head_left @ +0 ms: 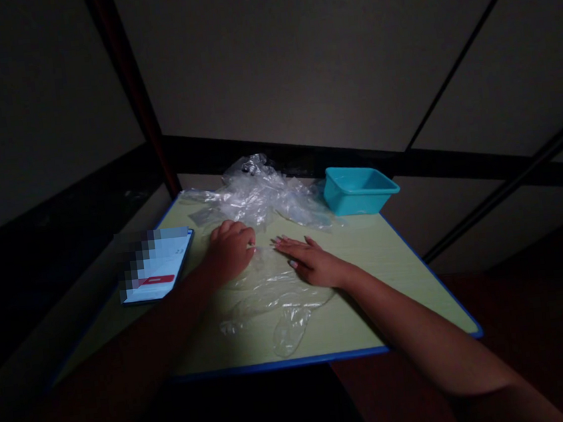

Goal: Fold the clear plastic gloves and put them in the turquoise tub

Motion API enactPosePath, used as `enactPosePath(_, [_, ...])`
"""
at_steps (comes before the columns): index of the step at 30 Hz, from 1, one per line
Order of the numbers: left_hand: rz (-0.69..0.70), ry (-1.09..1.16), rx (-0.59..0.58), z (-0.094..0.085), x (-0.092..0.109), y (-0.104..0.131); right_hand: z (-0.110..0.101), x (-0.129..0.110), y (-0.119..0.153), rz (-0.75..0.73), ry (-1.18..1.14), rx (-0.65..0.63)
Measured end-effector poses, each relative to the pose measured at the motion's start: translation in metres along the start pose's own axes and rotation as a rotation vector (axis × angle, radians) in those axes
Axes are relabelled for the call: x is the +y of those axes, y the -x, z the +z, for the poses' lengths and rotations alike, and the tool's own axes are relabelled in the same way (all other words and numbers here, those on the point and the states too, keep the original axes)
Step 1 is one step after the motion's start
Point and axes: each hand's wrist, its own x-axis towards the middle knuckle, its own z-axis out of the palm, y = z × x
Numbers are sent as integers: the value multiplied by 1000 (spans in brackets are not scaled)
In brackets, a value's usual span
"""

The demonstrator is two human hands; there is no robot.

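A thin clear plastic bag (274,292) lies spread and wrinkled on the table, with loose strap-like ends towards the front edge. My left hand (229,246) is at its far left edge, fingers curled and thumb drawn in towards the index finger, seemingly pinching the film. My right hand (311,261) rests flat on the bag's right side, with fingers stretched out towards the left hand. Beyond both hands sits a crumpled heap of clear plastic bags (259,193).
A turquoise plastic basket (357,193) stands at the table's back right corner. On the left lies a phone (160,271) with a lit, partly blurred screen. The pale green table (396,299) has a blue edge. Dark panelled walls rise behind it.
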Motion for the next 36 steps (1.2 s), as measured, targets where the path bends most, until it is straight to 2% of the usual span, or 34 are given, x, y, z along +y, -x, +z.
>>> enactPosePath(4, [54, 67, 61, -2, 5, -1, 0, 1, -1, -18, 11, -6])
enactPosePath(6, [110, 91, 49, -1, 8, 1, 0, 1, -1, -19, 12, -13])
enactPosePath(8, [165, 80, -16, 1, 9, 3, 1, 1, -1, -20, 7, -19])
enactPosePath(12, [216, 13, -220, 7, 7, 7, 1, 2, 0, -28, 2, -9])
enactPosePath(17, [115, -48, -404, 7, 5, 9, -2, 1, -1, 33, 60, 15])
enactPosePath(20, [52, -70, -467, 4, 5, 9, -4, 2, 0, 91, 97, -45])
enactPosePath(24, [33, -80, -477, 0, 4, 8, -4, 3, 2, 122, 136, -104])
enactPosePath(31, [166, -28, -383, 6, 5, 7, -6, 3, 3, 154, 158, -96])
enactPosePath(36, [120, -31, -503, 8, 2, 9, -6, 3, 4, 245, 214, -112])
